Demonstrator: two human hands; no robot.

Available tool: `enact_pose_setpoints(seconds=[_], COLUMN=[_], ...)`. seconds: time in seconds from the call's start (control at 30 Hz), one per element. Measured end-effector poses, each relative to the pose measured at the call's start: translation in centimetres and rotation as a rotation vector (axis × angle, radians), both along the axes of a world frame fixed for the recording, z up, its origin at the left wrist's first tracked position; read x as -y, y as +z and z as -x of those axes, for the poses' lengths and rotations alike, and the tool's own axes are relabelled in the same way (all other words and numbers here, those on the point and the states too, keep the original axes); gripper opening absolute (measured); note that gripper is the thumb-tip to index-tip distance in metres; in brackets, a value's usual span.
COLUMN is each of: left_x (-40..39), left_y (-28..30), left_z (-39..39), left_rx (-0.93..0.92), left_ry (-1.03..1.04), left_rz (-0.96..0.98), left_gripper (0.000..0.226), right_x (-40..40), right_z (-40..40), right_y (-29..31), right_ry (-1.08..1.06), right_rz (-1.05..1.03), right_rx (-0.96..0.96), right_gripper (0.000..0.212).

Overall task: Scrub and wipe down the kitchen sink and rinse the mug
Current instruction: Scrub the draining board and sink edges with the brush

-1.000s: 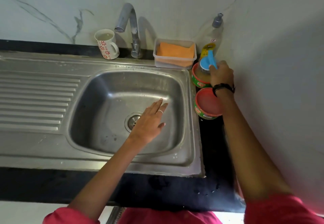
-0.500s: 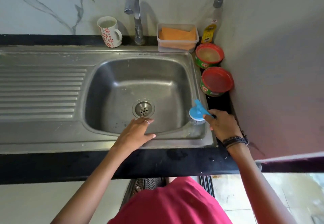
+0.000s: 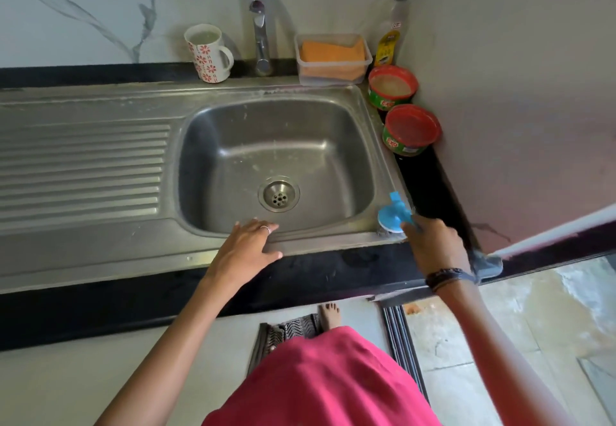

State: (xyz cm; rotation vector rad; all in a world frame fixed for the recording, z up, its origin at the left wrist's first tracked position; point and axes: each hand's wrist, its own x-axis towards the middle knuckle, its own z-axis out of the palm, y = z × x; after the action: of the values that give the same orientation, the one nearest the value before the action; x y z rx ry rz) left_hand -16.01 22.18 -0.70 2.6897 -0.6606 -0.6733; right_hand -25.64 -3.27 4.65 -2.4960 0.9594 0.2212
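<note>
The steel sink (image 3: 363,125) sits sunk in the dark counter (image 3: 333,275), its basin bare around the round drain (image 3: 278,194), with the ribbed draining board (image 3: 80,172) stretching off to the left. My right hand (image 3: 433,245) curls around the handle of a blue scrubber (image 3: 393,213), whose round head rests on the sink's front right corner rim, bristles down against the metal. My left hand (image 3: 245,252) lies flat on the front rim just below the drain, fingers straight and spread, holding nothing; there is a ring on one finger. The mug (image 3: 205,53), white with red flowers, stands upright at the back edge of the sink to the left of the tap (image 3: 260,35), handle turned to the right, and pale liquid shows inside it. Right of the tap a clear plastic tub (image 3: 333,58) holds an orange cloth (image 3: 330,52). In the back right corner stands a pump bottle (image 3: 393,25) against the wall, and in front of it two round green tubs: the farther open tub (image 3: 392,87) shows pale paste, the nearer red-lidded tub (image 3: 411,130) sits just beside the sink's right rim. Dark bands circle my right wrist.
</note>
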Motion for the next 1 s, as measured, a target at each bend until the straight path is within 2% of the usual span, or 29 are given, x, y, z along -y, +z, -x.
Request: enact_pose_setpoints(seconds=[0.2, 0.37, 0.43, 0.67, 0.8, 0.93, 1.0], left_x=[-2.7, -4.4, -5.0, -5.5, -5.4, -5.2, -5.1], left_y=[-0.6, -0.8, -1.2, -1.6, -1.6, -1.4, -1.3], left_z=[0.7, 1.8, 2.3, 2.7, 2.4, 2.1, 2.1], left_rx=[0.04, 0.089, 0.106, 0.131, 0.127, 0.118, 0.121], left_ry=[0.035, 0.069, 0.083, 0.135, 0.168, 0.177, 0.184], left_rz=[-0.022, -0.004, -0.014, -0.031, -0.059, -0.079, -0.091], left_gripper=[0.064, 0.06, 0.059, 0.057, 0.057, 0.058, 0.059], right_x=[-7.2, -3.4, -3.5, -11.7, -7.2, -1.5, -2.1], right_z=[0.6, 1.5, 1.5, -1.1, -2.0, -1.5, -1.5], right_y=[-0.6, -0.3, -0.3, -1.0, -1.3, -1.1, -1.2], right_ry=[0.126, -0.088, -0.085, 0.303, 0.248, 0.067, 0.107], right_rz=[-0.078, 0.047, 0.071, -0.068, -0.022, 0.178, 0.208], right_rx=[0.042, 0.027, 0.034, 0.067, 0.018, -0.027, -0.046], right_gripper=[0.037, 0.036, 0.036, 0.037, 0.036, 0.032, 0.032])
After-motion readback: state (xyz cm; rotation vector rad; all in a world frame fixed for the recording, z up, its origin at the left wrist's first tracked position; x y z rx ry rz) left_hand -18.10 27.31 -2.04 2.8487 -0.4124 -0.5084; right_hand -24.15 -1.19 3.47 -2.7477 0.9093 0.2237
